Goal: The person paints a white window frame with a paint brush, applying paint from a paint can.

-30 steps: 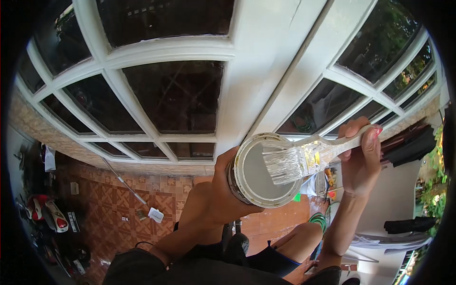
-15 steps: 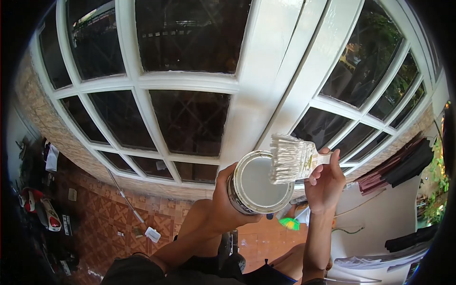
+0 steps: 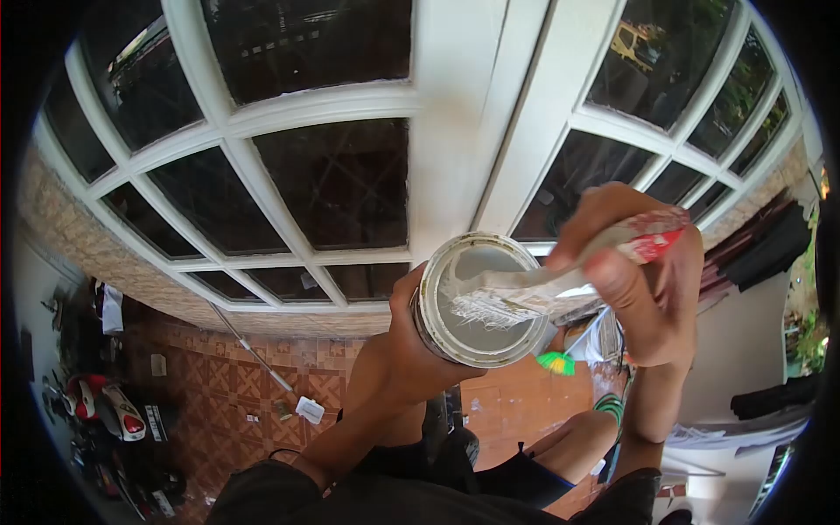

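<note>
An open paint can (image 3: 479,350) with pale paint inside is held by my left hand (image 3: 411,337), its fingers wrapped round the can's left side. In my right hand (image 3: 643,289) is a wide paintbrush (image 3: 534,293), gripped by its red and white handle. The brush's white bristles point down and left over the can's opening, at or near the paint. Both hands are in front of a white-framed door (image 3: 451,166) with dark glass panes.
A red and white motorcycle (image 3: 109,407) stands at the left. On the tiled floor (image 3: 219,376) lies a long pole with a white head (image 3: 309,409). A green broom head (image 3: 556,362) is behind the can. Dark cloths (image 3: 774,249) hang at the right.
The brush has turned and come down over the can's opening, its handle now tilted up to the right. My right hand has moved up and right, and the view has shifted.
</note>
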`<state>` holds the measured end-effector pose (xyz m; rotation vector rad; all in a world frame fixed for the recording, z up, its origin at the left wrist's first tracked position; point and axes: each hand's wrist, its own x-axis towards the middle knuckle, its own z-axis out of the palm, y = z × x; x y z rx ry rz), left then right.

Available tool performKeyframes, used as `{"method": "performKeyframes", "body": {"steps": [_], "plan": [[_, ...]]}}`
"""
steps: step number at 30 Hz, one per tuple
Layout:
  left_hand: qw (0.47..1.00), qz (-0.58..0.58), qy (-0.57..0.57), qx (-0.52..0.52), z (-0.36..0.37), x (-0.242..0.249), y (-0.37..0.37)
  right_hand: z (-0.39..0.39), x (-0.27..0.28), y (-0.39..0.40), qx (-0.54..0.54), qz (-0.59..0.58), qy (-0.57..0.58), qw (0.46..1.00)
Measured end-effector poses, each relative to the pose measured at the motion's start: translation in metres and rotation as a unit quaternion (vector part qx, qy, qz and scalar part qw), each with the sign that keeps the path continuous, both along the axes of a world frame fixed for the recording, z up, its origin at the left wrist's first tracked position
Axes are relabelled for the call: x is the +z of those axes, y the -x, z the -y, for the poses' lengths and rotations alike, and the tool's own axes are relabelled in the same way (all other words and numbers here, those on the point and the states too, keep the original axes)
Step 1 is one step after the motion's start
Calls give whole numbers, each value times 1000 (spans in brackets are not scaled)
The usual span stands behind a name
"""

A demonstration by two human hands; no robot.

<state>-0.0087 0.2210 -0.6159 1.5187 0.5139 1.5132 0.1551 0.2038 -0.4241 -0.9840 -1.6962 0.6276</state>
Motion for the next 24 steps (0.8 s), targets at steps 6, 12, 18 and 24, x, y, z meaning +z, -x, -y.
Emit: {"method": "performKeyframes", "body": {"steps": [6,12,18,24], "plan": [[995,-101,-14,17,1,3,6,1,10,5,7,8,75,997],[995,-67,74,-26,4,-5,4,-8,4,-1,31,67,34,997],[997,-64,49,0,7,-11,0,-17,-3,-5,81,116,-14,990],[997,-78,4,29,8,-9,-1,-26,-7,-10,92,219,-32,971]]}}
